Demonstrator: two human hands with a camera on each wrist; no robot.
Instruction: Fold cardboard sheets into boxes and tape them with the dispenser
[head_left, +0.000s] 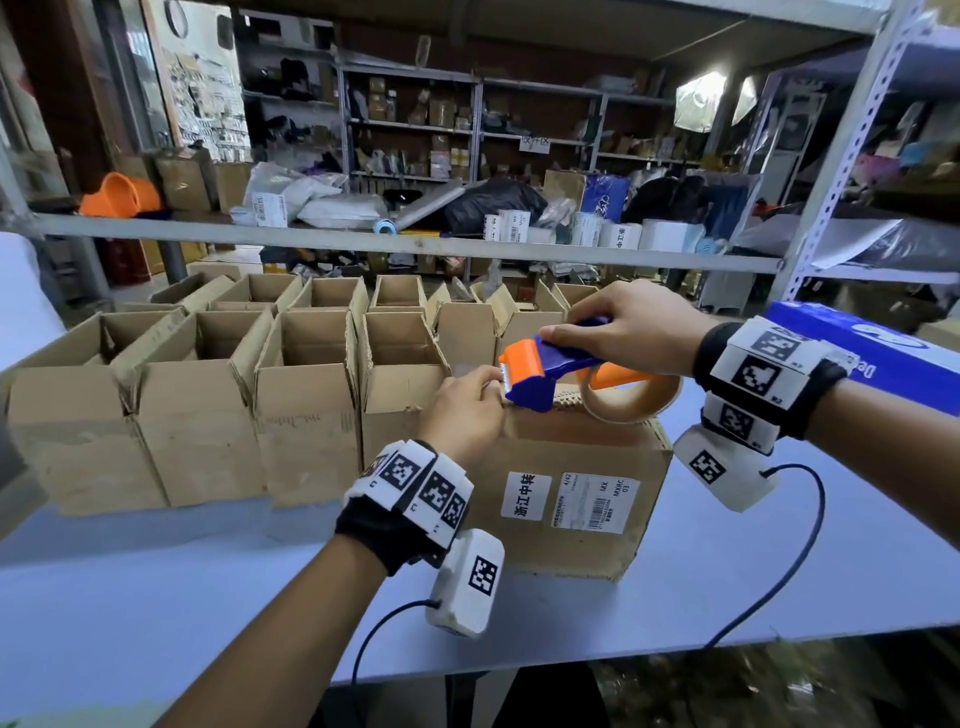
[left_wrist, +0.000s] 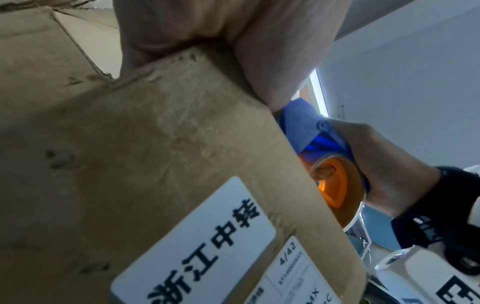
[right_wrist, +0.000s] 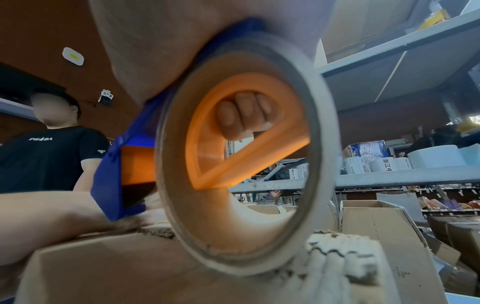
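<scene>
A brown cardboard box (head_left: 571, 499) with white shipping labels stands on the table, top flaps closed. My left hand (head_left: 467, 410) grips its upper left corner, fingers curled over the top edge right at the dispenser's front. The left wrist view shows this left hand (left_wrist: 207, 30) wrapped over the box (left_wrist: 155, 164) edge. My right hand (head_left: 623, 327) holds the blue and orange tape dispenser (head_left: 545, 374) by its handle, nose down on the box top. The tape roll (head_left: 631, 400) rests on the box. In the right wrist view my fingers (right_wrist: 241, 115) show through the tape roll (right_wrist: 319, 144).
Several open folded boxes (head_left: 197, 415) stand in rows to the left and behind. A blue carton (head_left: 883, 353) lies at the right edge. A grey shelf rail (head_left: 363, 241) crosses overhead behind the table (head_left: 156, 623). Wrist-camera cables hang over the front edge.
</scene>
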